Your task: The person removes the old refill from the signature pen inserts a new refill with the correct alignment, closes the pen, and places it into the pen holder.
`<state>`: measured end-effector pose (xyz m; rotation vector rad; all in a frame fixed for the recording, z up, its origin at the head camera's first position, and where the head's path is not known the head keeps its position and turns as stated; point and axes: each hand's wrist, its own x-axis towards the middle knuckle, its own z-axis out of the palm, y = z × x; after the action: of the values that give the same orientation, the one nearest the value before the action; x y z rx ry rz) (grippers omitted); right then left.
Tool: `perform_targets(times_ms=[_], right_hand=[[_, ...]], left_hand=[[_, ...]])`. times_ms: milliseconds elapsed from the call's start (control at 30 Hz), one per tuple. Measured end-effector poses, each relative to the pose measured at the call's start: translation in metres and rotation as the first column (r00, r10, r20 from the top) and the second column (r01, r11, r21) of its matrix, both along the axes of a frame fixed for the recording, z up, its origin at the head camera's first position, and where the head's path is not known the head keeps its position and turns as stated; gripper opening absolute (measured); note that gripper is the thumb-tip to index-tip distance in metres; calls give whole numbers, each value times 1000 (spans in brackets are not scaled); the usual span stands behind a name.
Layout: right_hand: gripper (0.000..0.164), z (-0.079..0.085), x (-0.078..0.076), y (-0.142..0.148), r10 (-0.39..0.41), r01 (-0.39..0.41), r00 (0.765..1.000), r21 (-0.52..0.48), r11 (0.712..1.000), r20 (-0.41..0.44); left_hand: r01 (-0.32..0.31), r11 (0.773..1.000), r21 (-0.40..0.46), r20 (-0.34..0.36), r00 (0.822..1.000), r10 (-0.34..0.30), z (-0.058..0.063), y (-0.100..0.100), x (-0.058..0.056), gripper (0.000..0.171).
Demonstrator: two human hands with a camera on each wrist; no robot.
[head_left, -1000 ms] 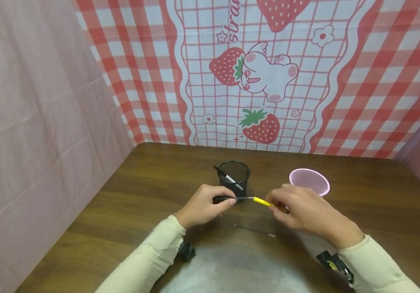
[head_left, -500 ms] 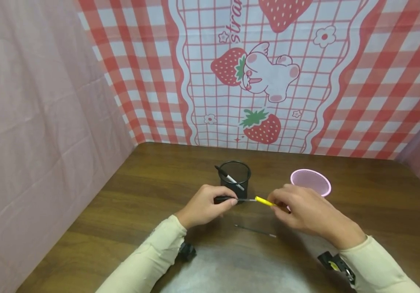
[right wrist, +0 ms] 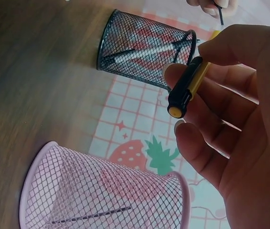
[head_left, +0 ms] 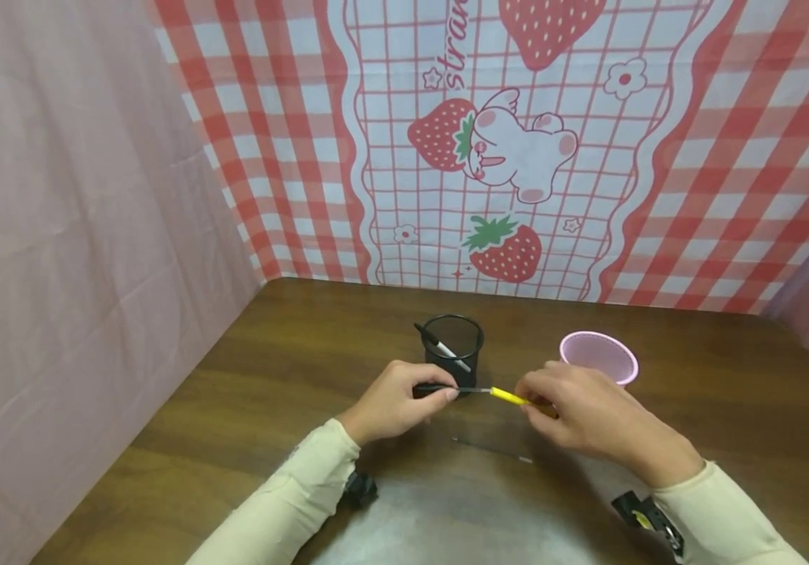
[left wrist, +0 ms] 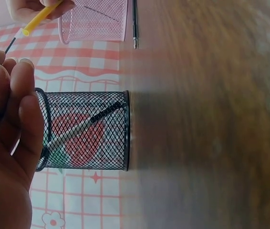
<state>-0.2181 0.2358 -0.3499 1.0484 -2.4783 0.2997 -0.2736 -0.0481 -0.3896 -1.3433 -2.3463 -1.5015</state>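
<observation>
My left hand (head_left: pixel 393 399) pinches a black pen part (head_left: pixel 428 388) between thumb and fingers. From it a thin refill (head_left: pixel 473 390) points right, its pale end at the open mouth of a yellow pen barrel (head_left: pixel 508 396). I cannot tell whether that end is inside the barrel; the left wrist view shows it close to the mouth. My right hand (head_left: pixel 591 412) holds the barrel by thumb and fingertips. A black clip (right wrist: pixel 187 83) and yellow end button (right wrist: pixel 175 112) show at its near end in the right wrist view. Below both hands a second refill (head_left: pixel 492 450) lies on the table.
Behind my left hand stands a black mesh cup (head_left: pixel 452 320) with a black-and-white marker (head_left: pixel 442 348) leaning in it. A pink mesh cup (head_left: pixel 598 359) stands behind my right hand; a thin dark stick (right wrist: pixel 92 215) shows through its mesh. A checked cloth (head_left: pixel 291 157) hangs behind the table.
The head view has shifted slightly, so the scene sits a little lower. Both hands keep their holds, and the refill and barrel stay end to end.
</observation>
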Motion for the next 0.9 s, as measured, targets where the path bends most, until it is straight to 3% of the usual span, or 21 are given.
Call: perform_targets(times_ms=[267, 667, 900], right_hand=[[17, -7, 0, -2, 18, -18, 999, -10, 1000, -45], [14, -1, 3, 0, -36, 36, 999, 8, 999, 36], [15, 1, 3, 1, -34, 34, 999, 7, 999, 6]], left_hand=[[-1, 1000, -5, -2, 1000, 1, -2, 0, 2, 12], [-6, 1000, -12, -6, 1000, 6, -2, 0, 1, 13], [-13, 1000, -7, -12, 1000, 13, -1, -1, 2, 11]])
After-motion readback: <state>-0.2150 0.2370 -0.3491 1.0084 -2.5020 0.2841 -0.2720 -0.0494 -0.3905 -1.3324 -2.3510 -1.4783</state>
